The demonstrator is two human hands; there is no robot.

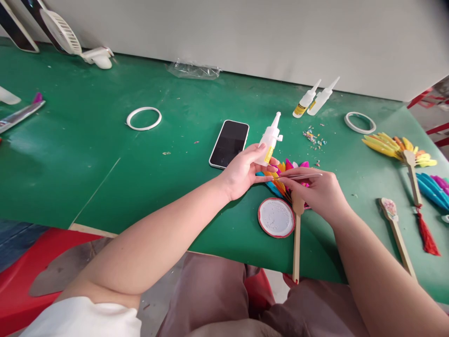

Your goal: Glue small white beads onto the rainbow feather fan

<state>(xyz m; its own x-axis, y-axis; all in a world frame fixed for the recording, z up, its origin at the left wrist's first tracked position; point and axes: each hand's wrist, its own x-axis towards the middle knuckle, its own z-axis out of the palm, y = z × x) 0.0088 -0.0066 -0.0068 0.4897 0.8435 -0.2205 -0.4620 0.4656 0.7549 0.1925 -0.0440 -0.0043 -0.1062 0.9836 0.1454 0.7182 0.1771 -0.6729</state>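
My left hand is closed around a clear glue bottle with a yellow label, its nozzle pointing up. Between the fingertips of my right hand is a pair of tweezers, its tip close to my left fingers; whether it grips anything is too small to tell. Beneath both hands lies a colourful feather fan, partly hidden, its wooden handle reaching past the table's front edge. Beside that handle, a red-rimmed white lid holds tiny bits.
Behind my left hand lies a phone. Two more glue bottles, scattered bits and a tape ring are farther back. At right are a yellow feather fan and a wooden stick. Another ring lies left.
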